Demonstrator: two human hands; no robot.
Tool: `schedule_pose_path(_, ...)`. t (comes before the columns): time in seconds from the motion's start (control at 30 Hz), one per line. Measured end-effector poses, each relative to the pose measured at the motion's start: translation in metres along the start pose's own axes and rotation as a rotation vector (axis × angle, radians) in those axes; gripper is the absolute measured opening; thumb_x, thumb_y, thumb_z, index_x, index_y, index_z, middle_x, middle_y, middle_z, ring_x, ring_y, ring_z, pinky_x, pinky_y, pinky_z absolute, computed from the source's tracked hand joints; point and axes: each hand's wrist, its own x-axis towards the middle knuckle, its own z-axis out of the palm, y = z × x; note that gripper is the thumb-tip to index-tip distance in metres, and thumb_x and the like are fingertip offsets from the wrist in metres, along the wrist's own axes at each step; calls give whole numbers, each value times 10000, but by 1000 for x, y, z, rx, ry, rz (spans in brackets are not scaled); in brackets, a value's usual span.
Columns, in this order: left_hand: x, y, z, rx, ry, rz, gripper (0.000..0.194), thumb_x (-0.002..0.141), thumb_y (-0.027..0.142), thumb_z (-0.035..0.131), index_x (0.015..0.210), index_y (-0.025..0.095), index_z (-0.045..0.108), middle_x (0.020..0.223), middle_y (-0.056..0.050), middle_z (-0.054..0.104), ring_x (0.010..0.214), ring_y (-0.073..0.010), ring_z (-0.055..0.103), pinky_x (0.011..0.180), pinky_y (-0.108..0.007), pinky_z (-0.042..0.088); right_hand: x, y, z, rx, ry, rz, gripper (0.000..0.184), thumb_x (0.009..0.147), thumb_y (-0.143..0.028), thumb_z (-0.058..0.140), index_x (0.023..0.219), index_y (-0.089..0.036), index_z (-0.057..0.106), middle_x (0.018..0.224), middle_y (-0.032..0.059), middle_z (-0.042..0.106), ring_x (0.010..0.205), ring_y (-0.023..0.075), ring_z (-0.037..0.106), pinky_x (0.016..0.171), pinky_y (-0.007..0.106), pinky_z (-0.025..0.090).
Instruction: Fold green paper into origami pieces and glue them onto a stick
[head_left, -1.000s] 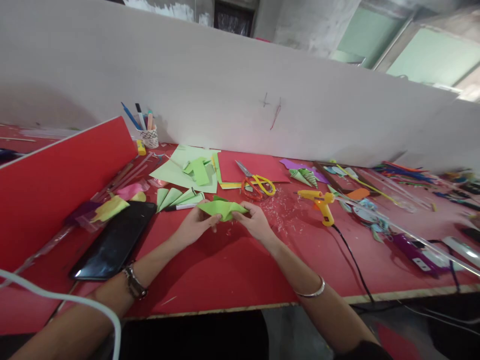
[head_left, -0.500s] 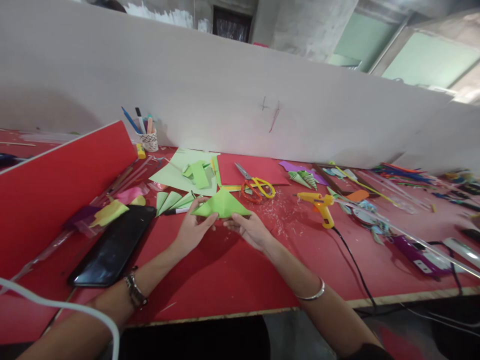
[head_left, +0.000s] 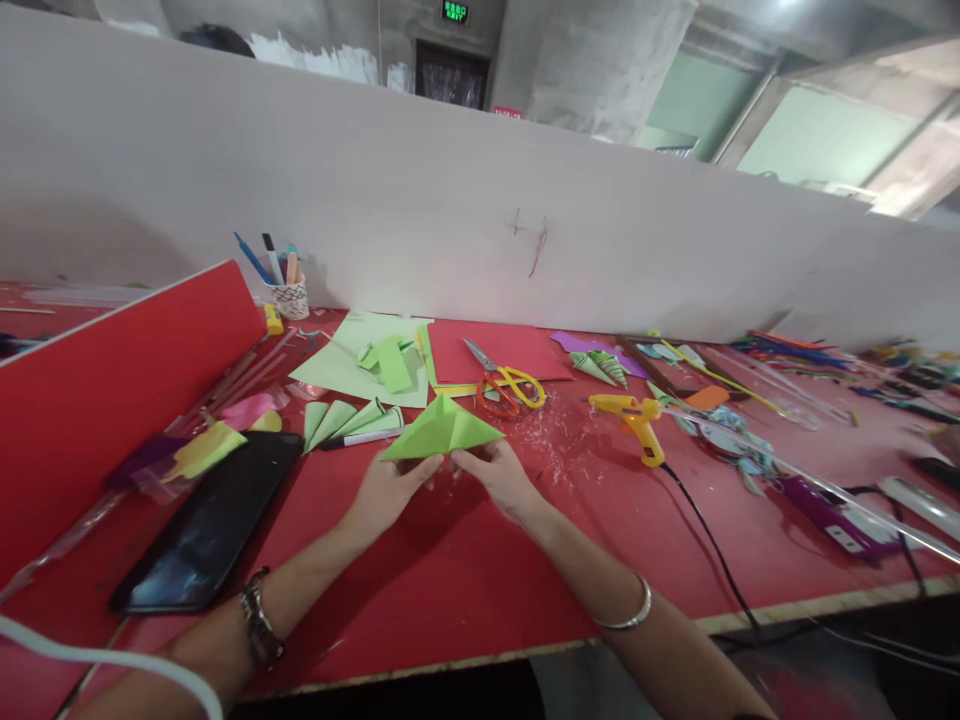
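A green paper folded into a triangle point(head_left: 441, 428) is held just above the red table point(head_left: 450, 560) in front of me. My left hand point(head_left: 390, 490) pinches its lower left edge. My right hand point(head_left: 501, 478) pinches its lower right edge. Both hands are closed on the paper, with the triangle's tip pointing away from me.
Orange-and-yellow scissors point(head_left: 506, 383) lie just beyond the paper, a yellow glue gun point(head_left: 634, 418) with a black cord to the right. Green paper cones point(head_left: 341, 420), a marker point(head_left: 360, 438), light green sheets point(head_left: 360, 355), a black phone point(head_left: 206, 525), a pen cup point(head_left: 289, 295) and a red board point(head_left: 112, 390) are at left.
The green paper went from a flatter crumpled fold to a raised triangle. Both hands shifted slightly toward me beneath it. The camera tilted up a little.
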Motion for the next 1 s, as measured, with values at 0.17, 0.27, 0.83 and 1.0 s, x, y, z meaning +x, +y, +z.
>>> schedule_pose_path(0.17,1,-7,2,27,-22,68,321,712,416,523,536,152,477,451,42,455,445,-87,416,462,-207,336,-1,3,-1,-41,10,30,191,625,-330,660,603,-152,593,537,-19,580,493,92,508,505,231,420)
schedule_pose_path(0.27,2,-10,0,87,-49,55,340,731,414,509,520,152,462,434,44,433,426,-84,403,440,-204,317,-2,2,-1,-37,4,84,220,609,-357,669,599,-152,588,539,-21,575,487,92,500,479,230,414)
schedule_pose_path(0.83,3,-8,-11,95,-277,236,126,693,205,537,772,155,621,808,-43,651,805,-202,584,769,-312,453,-1,-3,-6,-150,-263,69,278,678,-419,620,683,-142,600,589,-10,560,532,81,491,533,211,397)
schedule_pose_path(1.0,2,-11,-9,6,-221,178,314,683,269,597,971,146,584,1000,-92,630,909,-227,575,809,-340,448,-2,-5,-2,-116,-249,40,284,637,-437,644,662,-161,583,578,-25,537,519,82,457,517,214,377)
